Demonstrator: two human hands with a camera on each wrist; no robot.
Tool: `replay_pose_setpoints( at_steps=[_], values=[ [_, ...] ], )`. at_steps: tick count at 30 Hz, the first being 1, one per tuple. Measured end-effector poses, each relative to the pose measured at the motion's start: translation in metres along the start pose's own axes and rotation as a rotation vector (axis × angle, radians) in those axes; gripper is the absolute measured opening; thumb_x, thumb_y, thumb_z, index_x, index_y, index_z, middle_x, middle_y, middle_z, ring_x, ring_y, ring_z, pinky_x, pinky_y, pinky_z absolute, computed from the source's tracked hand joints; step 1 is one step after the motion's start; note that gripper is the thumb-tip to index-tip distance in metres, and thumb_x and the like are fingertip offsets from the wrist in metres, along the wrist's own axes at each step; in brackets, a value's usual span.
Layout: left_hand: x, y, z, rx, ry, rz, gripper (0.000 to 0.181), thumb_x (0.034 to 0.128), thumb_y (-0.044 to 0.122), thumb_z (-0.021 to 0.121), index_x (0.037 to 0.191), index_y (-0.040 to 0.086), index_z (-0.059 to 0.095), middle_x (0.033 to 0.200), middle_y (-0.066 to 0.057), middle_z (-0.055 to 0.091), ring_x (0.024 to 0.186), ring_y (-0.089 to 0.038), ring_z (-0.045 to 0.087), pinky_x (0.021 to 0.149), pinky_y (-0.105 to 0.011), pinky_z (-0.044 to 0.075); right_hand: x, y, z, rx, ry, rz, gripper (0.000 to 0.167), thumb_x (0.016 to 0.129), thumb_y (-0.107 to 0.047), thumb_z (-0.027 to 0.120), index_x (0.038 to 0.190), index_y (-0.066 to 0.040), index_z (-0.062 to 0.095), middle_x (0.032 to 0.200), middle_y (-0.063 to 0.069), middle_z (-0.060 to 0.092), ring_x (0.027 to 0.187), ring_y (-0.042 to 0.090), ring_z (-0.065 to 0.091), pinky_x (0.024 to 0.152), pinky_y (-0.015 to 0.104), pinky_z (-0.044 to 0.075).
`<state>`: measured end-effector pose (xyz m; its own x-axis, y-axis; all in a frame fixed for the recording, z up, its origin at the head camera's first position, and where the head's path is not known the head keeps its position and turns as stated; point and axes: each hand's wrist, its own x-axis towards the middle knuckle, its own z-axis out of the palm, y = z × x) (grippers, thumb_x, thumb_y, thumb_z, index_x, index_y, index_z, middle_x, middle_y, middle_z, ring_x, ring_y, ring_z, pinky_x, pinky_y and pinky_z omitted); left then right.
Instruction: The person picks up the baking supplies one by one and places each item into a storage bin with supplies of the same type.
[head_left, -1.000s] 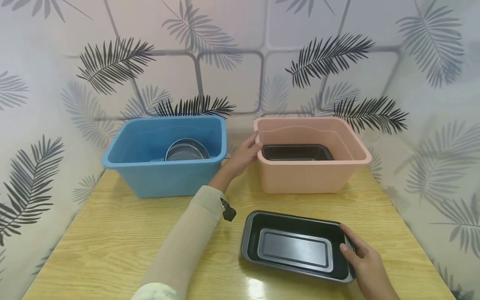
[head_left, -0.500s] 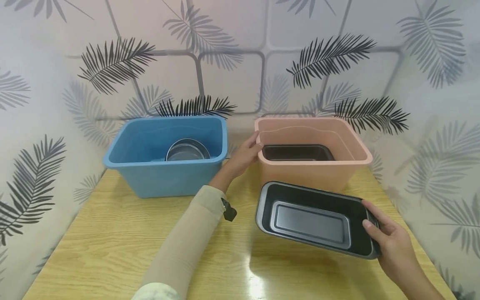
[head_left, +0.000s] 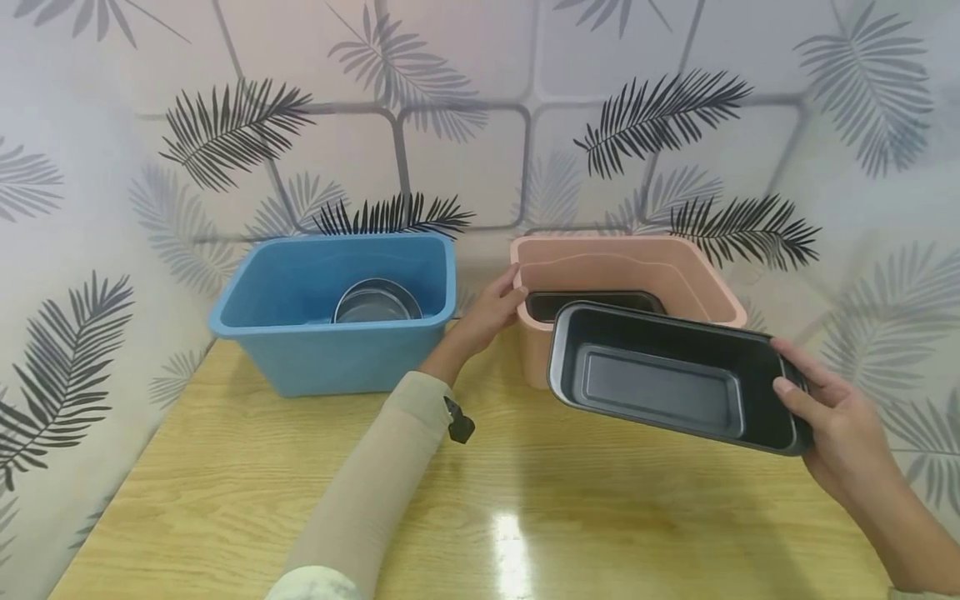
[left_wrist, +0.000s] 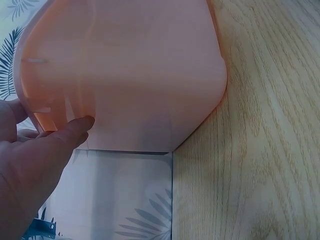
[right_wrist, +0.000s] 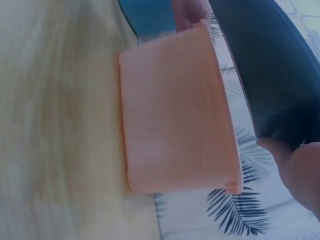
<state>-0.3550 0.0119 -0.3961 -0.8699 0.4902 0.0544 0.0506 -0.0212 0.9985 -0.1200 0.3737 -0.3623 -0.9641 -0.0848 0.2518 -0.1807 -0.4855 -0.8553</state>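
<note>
My right hand (head_left: 843,412) grips the right end of a dark loaf pan (head_left: 660,387), thumb on the inside. The pan is raised off the table, tilted, and overlaps the front of a pink plastic bin (head_left: 536,362). Inside that bin lies another dark pan (head_left: 543,306), partly hidden. At the bin's left rim, my left hand (head_left: 487,317) holds on. In the left wrist view its fingers (left_wrist: 80,125) and thumb pinch the rim. The right wrist view shows the raised pan's underside (right_wrist: 270,65) beside the bin's front wall.
A blue plastic bin (head_left: 337,358) stands left of the pink one, with round metal pans (head_left: 375,302) inside. Both bins rest on a wooden table (head_left: 247,500) against a leaf-patterned wall (head_left: 465,167).
My right hand has lifted the loaf pan off the table and carried it up and to the right, in front of the pink bin. The left hand stays on the rim.
</note>
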Motion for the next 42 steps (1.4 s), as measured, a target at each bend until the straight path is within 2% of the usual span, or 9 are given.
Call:
replay_pose_setpoints(
  at_steps=[6, 10, 19, 25, 28, 31, 35, 38, 42],
  values=[
    [0.001, -0.002, 0.002, -0.047, -0.003, 0.011, 0.064, 0.1092, 0.015, 0.043, 0.163, 0.009, 0.009, 0.168, -0.02, 0.013, 0.153, -0.033, 0.024, 0.119, -0.05, 0.032, 0.018, -0.014, -0.008, -0.004, -0.001, -0.022, 0.053, 0.102, 0.015, 0.035, 0.144, -0.008, 0.057, 0.126, 0.006, 0.068, 0.093, 0.023, 0.075, 0.069, 0.033, 0.061],
    [0.0, 0.0, 0.001, -0.017, -0.004, 0.003, 0.064, 0.1095, 0.018, 0.043, 0.163, 0.011, 0.009, 0.169, -0.017, 0.012, 0.153, -0.031, 0.025, 0.119, -0.05, 0.033, 0.032, -0.021, -0.012, -0.021, 0.011, -0.024, 0.052, 0.101, 0.016, 0.036, 0.141, -0.008, 0.059, 0.123, 0.007, 0.07, 0.091, 0.025, 0.076, 0.068, 0.034, 0.062],
    [0.0, 0.0, 0.001, -0.06, -0.007, 0.002, 0.064, 0.109, 0.016, 0.044, 0.163, 0.011, 0.01, 0.168, -0.019, 0.013, 0.153, -0.032, 0.025, 0.12, -0.053, 0.03, 0.075, -0.033, -0.023, -0.023, 0.043, 0.015, 0.046, 0.1, 0.014, 0.043, 0.133, -0.009, 0.065, 0.117, 0.006, 0.073, 0.091, 0.023, 0.076, 0.07, 0.033, 0.062],
    [0.0, 0.001, 0.002, -0.067, 0.001, -0.006, 0.064, 0.1088, 0.016, 0.045, 0.163, 0.011, 0.011, 0.168, -0.02, 0.015, 0.152, -0.032, 0.026, 0.12, -0.054, 0.03, 0.105, -0.038, -0.029, -0.102, 0.111, 0.088, 0.042, 0.1, 0.007, 0.051, 0.132, -0.016, 0.067, 0.121, -0.001, 0.069, 0.094, 0.018, 0.075, 0.073, 0.028, 0.062],
    [0.001, 0.001, 0.001, -0.057, 0.002, -0.011, 0.064, 0.1088, 0.017, 0.045, 0.163, 0.012, 0.011, 0.168, -0.019, 0.015, 0.153, -0.031, 0.026, 0.12, -0.053, 0.031, 0.119, -0.036, -0.032, -0.174, 0.154, 0.123, 0.041, 0.1, 0.001, 0.057, 0.133, -0.022, 0.066, 0.15, 0.001, 0.05, 0.096, 0.011, 0.074, 0.077, 0.023, 0.06],
    [0.0, 0.001, 0.0, -0.04, -0.001, -0.013, 0.065, 0.1087, 0.018, 0.045, 0.163, 0.012, 0.011, 0.168, -0.018, 0.014, 0.153, -0.031, 0.026, 0.12, -0.052, 0.032, 0.132, -0.032, -0.035, -0.249, 0.175, 0.137, 0.041, 0.099, -0.004, 0.06, 0.133, -0.026, 0.065, 0.166, 0.0, 0.022, 0.097, 0.005, 0.072, 0.079, 0.019, 0.059],
    [0.0, 0.002, 0.0, -0.025, -0.005, -0.012, 0.064, 0.1089, 0.018, 0.045, 0.163, 0.013, 0.011, 0.168, -0.017, 0.015, 0.152, -0.031, 0.027, 0.119, -0.05, 0.033, 0.148, -0.023, -0.036, -0.283, 0.191, 0.133, 0.047, 0.098, -0.004, 0.063, 0.142, -0.021, 0.059, 0.158, 0.004, 0.032, 0.094, 0.005, 0.071, 0.077, 0.018, 0.059],
    [0.0, 0.002, 0.0, -0.012, 0.001, -0.013, 0.063, 0.1091, 0.019, 0.044, 0.163, 0.014, 0.012, 0.169, -0.016, 0.016, 0.152, -0.03, 0.027, 0.119, -0.049, 0.033, 0.159, -0.016, -0.035, -0.355, 0.205, 0.16, 0.058, 0.099, -0.007, 0.063, 0.154, -0.016, 0.044, 0.153, 0.009, 0.037, 0.093, 0.004, 0.072, 0.078, 0.018, 0.059],
    [0.001, -0.001, -0.001, -0.003, 0.009, -0.018, 0.063, 0.109, 0.02, 0.045, 0.163, 0.015, 0.013, 0.169, -0.015, 0.015, 0.152, -0.03, 0.027, 0.119, -0.05, 0.033, 0.173, -0.006, -0.033, -0.538, 0.218, 0.247, 0.065, 0.102, -0.015, 0.059, 0.16, -0.017, 0.03, 0.164, 0.012, 0.025, 0.092, -0.001, 0.069, 0.079, 0.019, 0.059]
  ],
)
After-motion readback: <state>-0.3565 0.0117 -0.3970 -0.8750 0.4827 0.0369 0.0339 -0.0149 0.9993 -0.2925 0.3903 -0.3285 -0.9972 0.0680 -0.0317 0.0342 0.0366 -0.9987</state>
